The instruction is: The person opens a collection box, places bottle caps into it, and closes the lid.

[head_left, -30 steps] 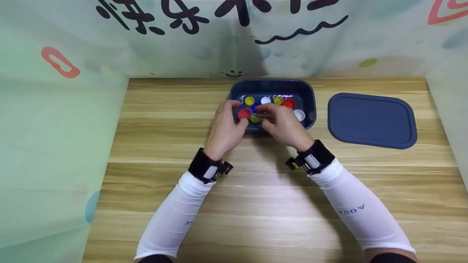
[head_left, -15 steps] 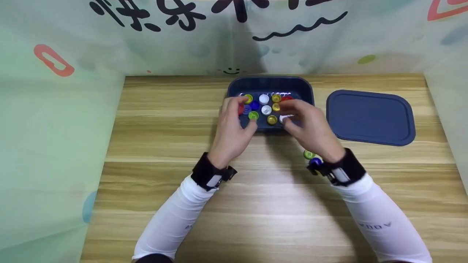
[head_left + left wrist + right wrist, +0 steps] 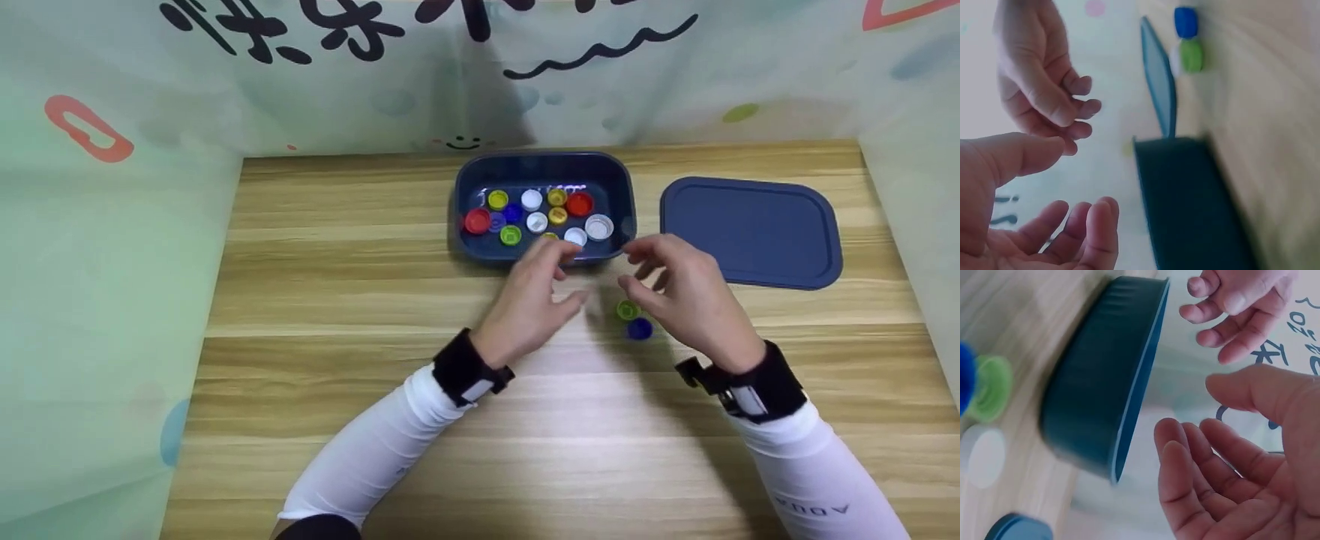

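On the bench (image 3: pixel 337 300) a tub (image 3: pixel 466 180) stands toward the far edge, with bottle caps (image 3: pixel 536 221) lying inside it. Its lid (image 3: pixel 750 232) lies flat to the right, apart from it. Before the tub, two hands hover over the bench: left hand (image 3: pixel 536 296) just in front of the tub's near wall, right hand (image 3: pixel 686 296) beside it. Between them two loose caps (image 3: pixel 634 319) lie touching on the bench.

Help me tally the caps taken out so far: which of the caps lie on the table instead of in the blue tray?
The green cap and the blue cap, touching each other on the wood by the right hand. The right wrist view shows a white cap beside them.
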Demonstrator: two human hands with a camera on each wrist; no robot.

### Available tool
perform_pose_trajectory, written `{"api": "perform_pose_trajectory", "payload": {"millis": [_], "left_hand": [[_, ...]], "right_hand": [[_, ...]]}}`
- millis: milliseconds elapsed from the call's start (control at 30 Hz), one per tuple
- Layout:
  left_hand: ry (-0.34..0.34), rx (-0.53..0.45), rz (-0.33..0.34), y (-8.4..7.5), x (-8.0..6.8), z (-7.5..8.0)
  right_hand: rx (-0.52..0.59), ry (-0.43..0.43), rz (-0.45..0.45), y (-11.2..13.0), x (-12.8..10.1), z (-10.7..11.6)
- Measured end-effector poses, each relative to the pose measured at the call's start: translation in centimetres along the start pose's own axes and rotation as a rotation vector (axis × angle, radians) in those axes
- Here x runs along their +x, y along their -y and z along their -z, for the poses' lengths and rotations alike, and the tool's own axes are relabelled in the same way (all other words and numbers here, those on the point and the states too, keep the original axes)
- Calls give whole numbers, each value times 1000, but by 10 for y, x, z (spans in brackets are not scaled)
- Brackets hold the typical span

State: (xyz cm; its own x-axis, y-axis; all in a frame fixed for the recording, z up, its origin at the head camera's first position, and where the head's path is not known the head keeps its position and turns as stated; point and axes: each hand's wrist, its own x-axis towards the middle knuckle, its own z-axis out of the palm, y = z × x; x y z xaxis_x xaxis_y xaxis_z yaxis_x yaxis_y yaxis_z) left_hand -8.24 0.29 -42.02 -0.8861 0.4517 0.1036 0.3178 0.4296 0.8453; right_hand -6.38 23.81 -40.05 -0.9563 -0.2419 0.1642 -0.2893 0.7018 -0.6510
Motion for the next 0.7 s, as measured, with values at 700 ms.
{"api": "perform_pose_trajectory", "payload": {"millis": [700], "left_hand": [[296,336,2,8,7,-78]], "right_hand": [[-44,287,-166,-50,-50,-8]]}}
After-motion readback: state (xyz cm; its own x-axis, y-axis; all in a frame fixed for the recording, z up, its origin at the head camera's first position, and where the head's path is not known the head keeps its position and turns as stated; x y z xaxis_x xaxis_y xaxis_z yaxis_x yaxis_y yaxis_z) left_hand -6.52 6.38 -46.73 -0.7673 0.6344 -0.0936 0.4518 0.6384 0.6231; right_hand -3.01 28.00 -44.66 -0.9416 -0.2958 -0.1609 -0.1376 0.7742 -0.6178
